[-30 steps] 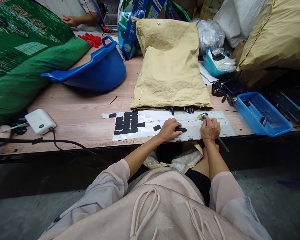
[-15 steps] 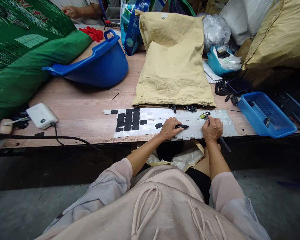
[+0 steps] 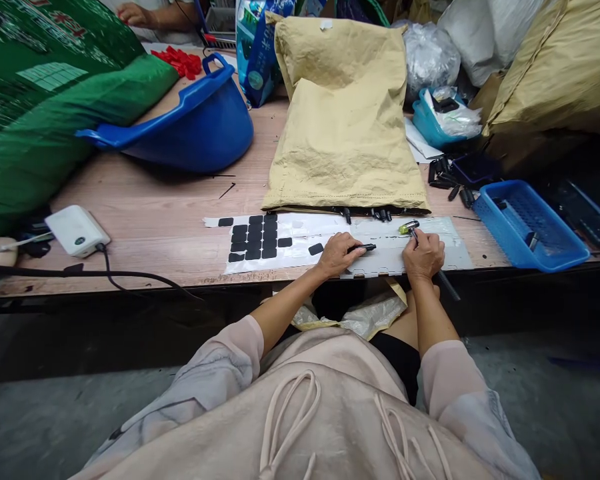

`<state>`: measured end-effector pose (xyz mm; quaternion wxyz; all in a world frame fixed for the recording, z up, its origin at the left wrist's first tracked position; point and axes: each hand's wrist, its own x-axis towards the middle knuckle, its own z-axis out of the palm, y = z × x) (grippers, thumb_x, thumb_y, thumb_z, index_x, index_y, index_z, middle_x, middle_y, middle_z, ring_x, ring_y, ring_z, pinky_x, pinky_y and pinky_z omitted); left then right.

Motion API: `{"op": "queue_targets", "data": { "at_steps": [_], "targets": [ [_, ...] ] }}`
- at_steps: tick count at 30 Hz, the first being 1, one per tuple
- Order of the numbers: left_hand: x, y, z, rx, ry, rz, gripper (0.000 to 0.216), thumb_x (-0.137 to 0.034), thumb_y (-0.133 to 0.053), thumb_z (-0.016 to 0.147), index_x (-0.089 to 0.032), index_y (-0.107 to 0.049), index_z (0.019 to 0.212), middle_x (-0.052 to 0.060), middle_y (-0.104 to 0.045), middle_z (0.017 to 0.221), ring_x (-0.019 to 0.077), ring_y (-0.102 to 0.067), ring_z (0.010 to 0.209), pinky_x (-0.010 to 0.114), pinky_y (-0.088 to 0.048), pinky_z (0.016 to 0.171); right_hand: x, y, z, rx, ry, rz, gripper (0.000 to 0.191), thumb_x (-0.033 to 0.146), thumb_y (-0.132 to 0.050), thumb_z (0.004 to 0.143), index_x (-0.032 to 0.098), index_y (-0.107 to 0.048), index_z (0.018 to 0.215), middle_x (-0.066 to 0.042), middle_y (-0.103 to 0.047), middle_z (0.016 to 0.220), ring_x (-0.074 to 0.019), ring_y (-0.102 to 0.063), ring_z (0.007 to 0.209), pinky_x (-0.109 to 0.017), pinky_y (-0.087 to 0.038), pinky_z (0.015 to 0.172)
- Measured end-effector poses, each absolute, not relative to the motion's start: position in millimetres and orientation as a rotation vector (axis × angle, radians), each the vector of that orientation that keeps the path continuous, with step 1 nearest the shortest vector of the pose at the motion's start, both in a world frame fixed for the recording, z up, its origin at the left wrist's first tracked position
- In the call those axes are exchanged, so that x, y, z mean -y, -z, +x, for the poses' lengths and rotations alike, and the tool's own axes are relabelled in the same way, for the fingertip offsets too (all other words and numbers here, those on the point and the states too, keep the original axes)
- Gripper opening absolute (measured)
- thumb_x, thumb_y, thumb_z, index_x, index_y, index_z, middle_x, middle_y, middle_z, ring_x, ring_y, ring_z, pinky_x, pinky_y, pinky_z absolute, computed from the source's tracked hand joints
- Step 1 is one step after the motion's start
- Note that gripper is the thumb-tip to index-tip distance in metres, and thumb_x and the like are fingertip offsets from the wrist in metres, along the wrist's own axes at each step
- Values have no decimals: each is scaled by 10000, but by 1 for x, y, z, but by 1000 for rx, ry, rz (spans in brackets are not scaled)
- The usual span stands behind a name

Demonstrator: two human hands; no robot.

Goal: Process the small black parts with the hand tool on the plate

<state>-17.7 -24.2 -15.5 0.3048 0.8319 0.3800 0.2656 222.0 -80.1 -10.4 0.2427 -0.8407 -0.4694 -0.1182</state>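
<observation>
My left hand (image 3: 336, 255) rests on a white backing sheet (image 3: 300, 235) at the table's front edge and pinches a small black cylindrical part (image 3: 365, 247) lying flat. My right hand (image 3: 422, 255) is closed round a small hammer (image 3: 409, 229), whose yellow-and-metal head points away and whose black handle sticks out past my wrist. Black square pads (image 3: 254, 238) sit in rows on the sheet's left part, and one loose pad (image 3: 316, 249) lies near my left hand.
A tan paper sack (image 3: 347, 120) lies behind the sheet, with small black parts (image 3: 380, 215) at its mouth. A blue basin (image 3: 190, 127) and green sack (image 3: 45, 113) stand left, a blue basket (image 3: 527, 227) right. A white adapter (image 3: 75, 230) with cable lies front left. Another person's hand (image 3: 130, 13) shows far back.
Both hands stay almost still on the sheet; the black part and hammer keep their places. The view has only shifted slightly.
</observation>
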Motion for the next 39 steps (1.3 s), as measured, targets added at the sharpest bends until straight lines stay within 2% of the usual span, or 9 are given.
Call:
{"op": "queue_targets", "data": {
  "at_steps": [5,12,15,19,28,39],
  "targets": [
    [24,12,-17,-1057,-677,2167,183,-288,-734,894,-207,-743,1059,61,-672,994,244,-600,991,404,-489,923,79,14,225,1279,333,-2254,329,237,-566,895,223,-791,1135,-121,-651,1048,-248,-488,922,-370,-369,773],
    [26,9,-13,-1125,-643,2131,160,-236,-750,844,-228,-737,1004,48,-672,984,254,-601,1005,415,-494,933,85,2,229,1351,208,-2162,345,230,-527,922,206,-782,1154,-120,-672,1020,-250,-547,941,-373,-458,840],
    [27,7,-12,-1130,-640,2130,158,-233,-754,840,-222,-736,996,49,-676,986,254,-600,1004,412,-490,943,98,-10,209,1438,79,-1999,366,282,-488,971,189,-767,1190,-126,-709,1046,-246,-616,966,-362,-499,870],
    [27,5,-12,-1124,-645,2131,161,-233,-756,839,-216,-736,998,52,-675,979,253,-600,1003,412,-488,944,115,-17,174,1501,-127,-1835,382,327,-501,976,164,-754,1212,-125,-739,1047,-217,-654,882,-343,-534,844],
    [28,7,-12,-1119,-704,2123,163,-256,-795,818,-204,-722,955,50,-666,959,235,-600,964,390,-490,910,124,-10,155,1497,-185,-1775,332,321,-518,956,191,-771,1126,-115,-763,1015,-228,-684,915,-361,-551,861],
    [26,8,-12,-1085,-677,2112,128,-258,-804,822,-210,-741,922,45,-657,916,237,-597,953,399,-487,905,134,-21,158,1403,-196,-1820,320,324,-545,950,192,-777,1128,-107,-769,1015,-215,-673,870,-352,-550,823]
  ]
}}
